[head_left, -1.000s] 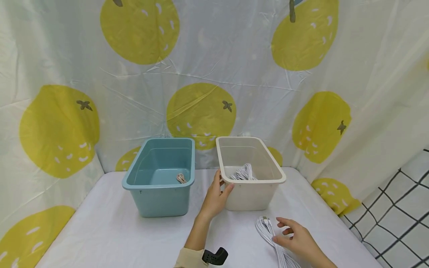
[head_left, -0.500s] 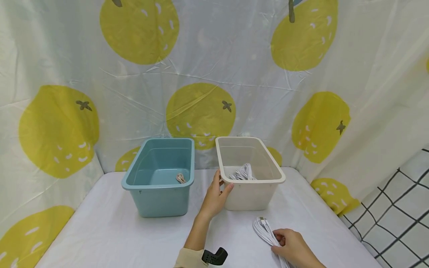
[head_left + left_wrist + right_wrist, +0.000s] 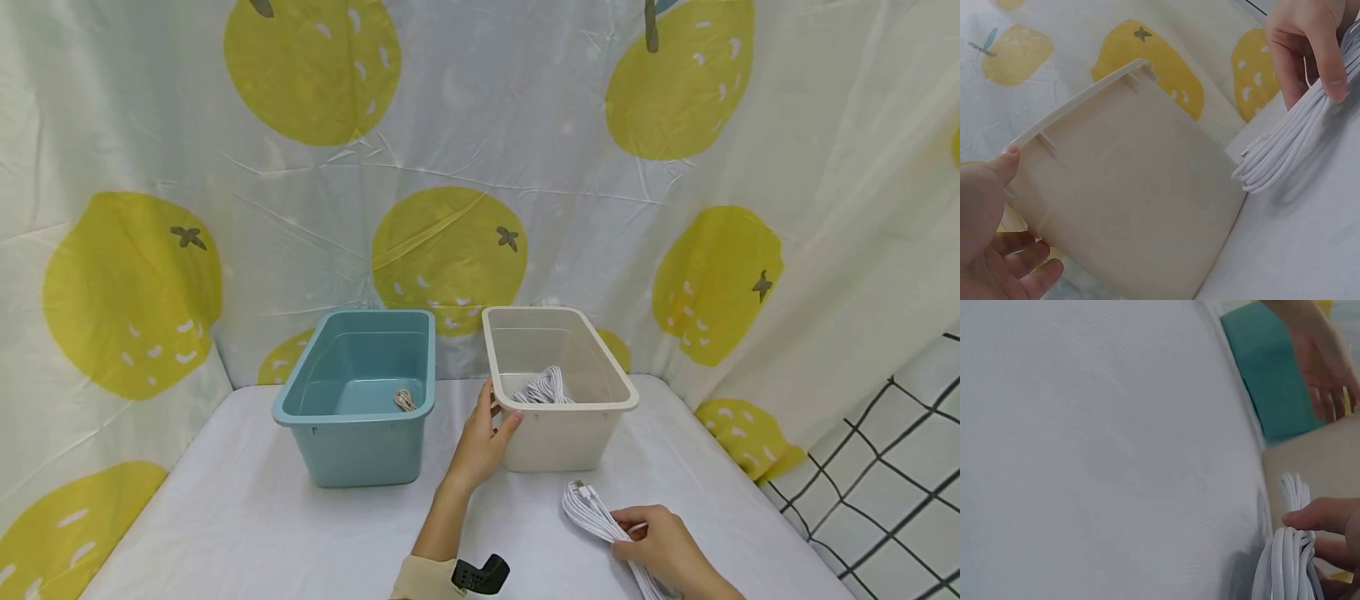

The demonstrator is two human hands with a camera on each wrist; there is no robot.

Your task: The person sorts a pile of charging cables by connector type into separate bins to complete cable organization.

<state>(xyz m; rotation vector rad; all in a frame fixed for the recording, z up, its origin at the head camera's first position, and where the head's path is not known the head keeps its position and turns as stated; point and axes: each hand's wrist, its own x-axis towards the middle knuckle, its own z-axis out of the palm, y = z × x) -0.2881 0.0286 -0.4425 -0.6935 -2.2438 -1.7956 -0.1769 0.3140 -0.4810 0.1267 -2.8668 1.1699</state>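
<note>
My left hand [image 3: 478, 442] grips the near left corner of a beige plastic bin [image 3: 558, 437], thumb on its front below the rim and fingers round the side. Inside that bin lies a coiled white cable [image 3: 546, 387]. In front of it, my right hand [image 3: 663, 546] pinches a long bundled white charging cable [image 3: 592, 512] about its middle, thumb on one side and fingers on the other. The looped end with a metal plug points toward the bin. In the left wrist view the bundle [image 3: 1291, 144] hangs over the white cloth, casting a shadow.
Left of the beige bin stands a blue bin [image 3: 360, 450] with a small beige coiled cord [image 3: 405, 400] inside. Behind both hangs a curtain [image 3: 562, 208] printed with yellow fruit. A black wire grid [image 3: 892, 475] borders the table's right side.
My right hand has closed on the white cable bundle, and the bundle's looped end has shifted slightly left. My left hand and both bins stay put.
</note>
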